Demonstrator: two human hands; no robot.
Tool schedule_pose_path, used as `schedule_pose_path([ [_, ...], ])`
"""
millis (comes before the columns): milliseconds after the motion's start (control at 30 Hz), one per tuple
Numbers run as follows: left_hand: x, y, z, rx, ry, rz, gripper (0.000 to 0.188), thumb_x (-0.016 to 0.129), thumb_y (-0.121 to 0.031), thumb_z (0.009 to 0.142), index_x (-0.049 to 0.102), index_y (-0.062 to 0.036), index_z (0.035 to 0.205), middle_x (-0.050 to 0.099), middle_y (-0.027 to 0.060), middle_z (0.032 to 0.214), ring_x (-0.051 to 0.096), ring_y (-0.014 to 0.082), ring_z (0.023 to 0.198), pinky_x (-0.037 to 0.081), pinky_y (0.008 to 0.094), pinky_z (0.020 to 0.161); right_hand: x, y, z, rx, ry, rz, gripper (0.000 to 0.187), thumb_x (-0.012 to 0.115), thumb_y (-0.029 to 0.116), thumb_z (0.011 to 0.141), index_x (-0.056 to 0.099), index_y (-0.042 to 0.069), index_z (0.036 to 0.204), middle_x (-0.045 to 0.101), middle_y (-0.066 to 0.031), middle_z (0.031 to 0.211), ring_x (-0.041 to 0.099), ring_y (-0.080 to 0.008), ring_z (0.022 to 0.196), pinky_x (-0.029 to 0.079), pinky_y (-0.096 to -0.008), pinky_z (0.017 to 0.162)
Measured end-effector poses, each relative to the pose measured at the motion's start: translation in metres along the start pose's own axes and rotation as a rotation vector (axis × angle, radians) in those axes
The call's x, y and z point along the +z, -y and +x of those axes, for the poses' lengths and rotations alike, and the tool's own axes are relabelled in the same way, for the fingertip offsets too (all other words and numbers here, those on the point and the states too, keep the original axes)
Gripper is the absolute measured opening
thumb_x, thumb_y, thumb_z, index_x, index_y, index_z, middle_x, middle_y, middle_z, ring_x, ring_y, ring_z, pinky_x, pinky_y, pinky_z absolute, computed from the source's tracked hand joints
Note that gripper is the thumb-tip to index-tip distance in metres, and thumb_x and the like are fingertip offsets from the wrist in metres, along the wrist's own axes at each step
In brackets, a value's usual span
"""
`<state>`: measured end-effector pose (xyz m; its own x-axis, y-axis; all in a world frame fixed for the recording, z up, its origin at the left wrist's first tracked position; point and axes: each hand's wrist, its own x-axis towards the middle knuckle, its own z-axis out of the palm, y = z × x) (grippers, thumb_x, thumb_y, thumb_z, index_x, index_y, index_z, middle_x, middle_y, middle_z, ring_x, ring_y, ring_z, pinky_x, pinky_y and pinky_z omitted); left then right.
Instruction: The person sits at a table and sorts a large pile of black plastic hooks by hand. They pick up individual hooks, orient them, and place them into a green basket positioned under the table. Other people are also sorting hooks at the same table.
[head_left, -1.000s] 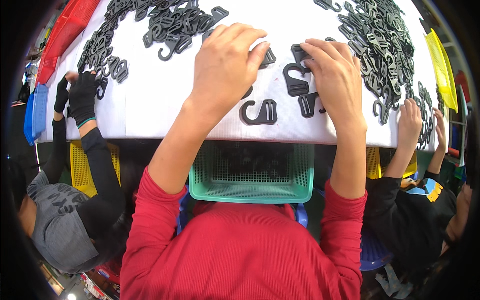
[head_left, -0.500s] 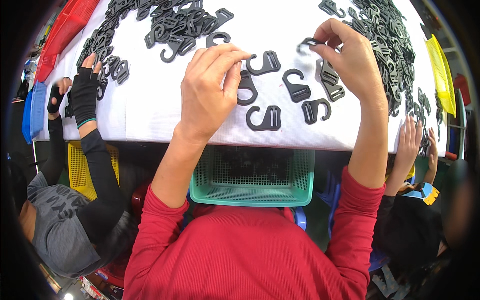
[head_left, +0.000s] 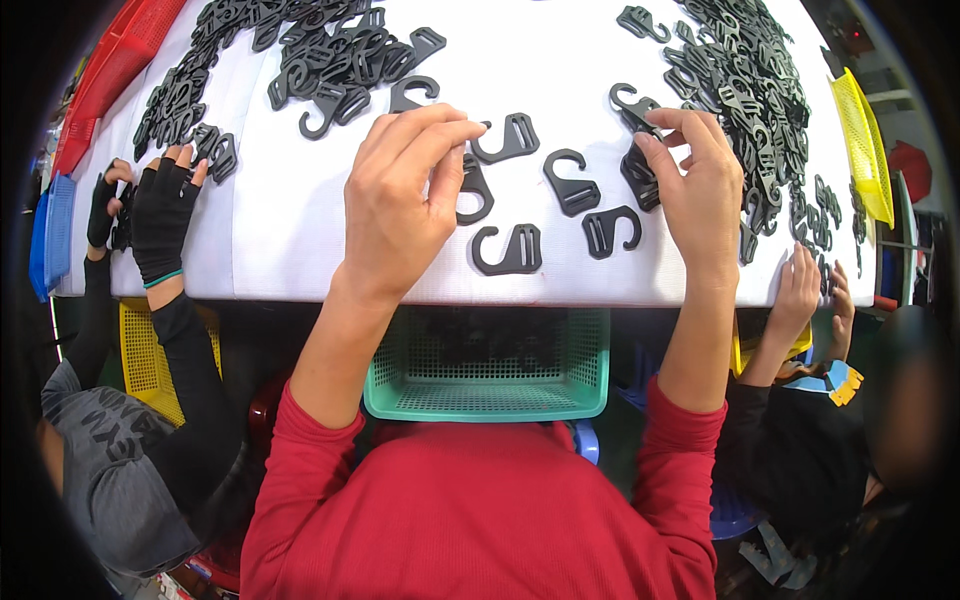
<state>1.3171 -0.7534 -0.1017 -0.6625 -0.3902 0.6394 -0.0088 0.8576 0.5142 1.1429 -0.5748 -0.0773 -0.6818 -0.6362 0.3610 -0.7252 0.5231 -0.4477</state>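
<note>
Black plastic strap hooks (head_left: 572, 185) lie spread on the white tabletop before me, each with an open curl and a slotted end. My right hand (head_left: 698, 185) pinches one plastic hook (head_left: 630, 103) between thumb and forefinger, over a small overlapping group of hooks (head_left: 640, 178). My left hand (head_left: 402, 195) is closed, thumb and forefinger drawn together. A tiny dark bit shows at its fingertips, beside the curl of another hook (head_left: 518, 136); whether it is held cannot be made out. Partly behind the left hand lies one more hook (head_left: 474, 190).
Heaps of hooks stand at the back left (head_left: 340, 50) and right (head_left: 745, 80). A green basket (head_left: 490, 402) sits below the table edge. Co-workers' hands, one pair in black gloves (head_left: 165, 215), work at both sides. Red (head_left: 115, 65), blue (head_left: 58, 230) and yellow (head_left: 862, 150) baskets flank the table.
My right hand has lowered its hook toward the overlapping group. My left hand stays closed near the same hooks. The whole view has shifted slightly.
</note>
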Motion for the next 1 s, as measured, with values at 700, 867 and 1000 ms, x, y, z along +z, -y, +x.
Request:
schedule_pose_path([
  [700, -0.004, -0.001, -0.002, -0.083, 0.025, -0.034, 0.018, 0.064, 0.006, 0.082, 0.071, -0.0041, 0.095, 0.069, 0.0091, 0.098, 0.064, 0.0245, 0.089, 0.050, 0.0330, 0.076, -0.001, -0.004, 0.013, -0.201, 0.177, -0.073, 0.028, 0.074, 0.017, 0.078, 0.072, 0.006, 0.104, 0.064, -0.0084, 0.114, 0.056, -0.0285, 0.108, 0.045, -0.0371, 0.094],
  [867, -0.005, -0.001, -0.002, -0.079, 0.018, -0.039, 0.017, 0.064, 0.006, 0.083, 0.071, -0.0038, 0.095, 0.069, 0.0094, 0.098, 0.064, 0.0246, 0.089, 0.050, 0.0329, 0.077, -0.007, 0.001, 0.019, -0.207, 0.174, 0.022, 0.021, 0.079, 0.014, 0.072, 0.069, 0.005, 0.089, 0.063, -0.0065, 0.106, 0.056, -0.0271, 0.105, 0.045, -0.0365, 0.090],
  [1000, -0.004, -0.001, -0.001, -0.068, 0.017, -0.033, 0.017, 0.064, 0.006, 0.082, 0.071, -0.0036, 0.095, 0.069, 0.0096, 0.098, 0.064, 0.0248, 0.089, 0.050, 0.0328, 0.077, 0.002, 0.008, 0.023, -0.156, 0.117, 0.129, 0.021, 0.080, 0.013, 0.071, 0.067, 0.005, 0.085, 0.062, -0.0056, 0.101, 0.058, -0.0251, 0.099, 0.047, -0.0350, 0.085],
])
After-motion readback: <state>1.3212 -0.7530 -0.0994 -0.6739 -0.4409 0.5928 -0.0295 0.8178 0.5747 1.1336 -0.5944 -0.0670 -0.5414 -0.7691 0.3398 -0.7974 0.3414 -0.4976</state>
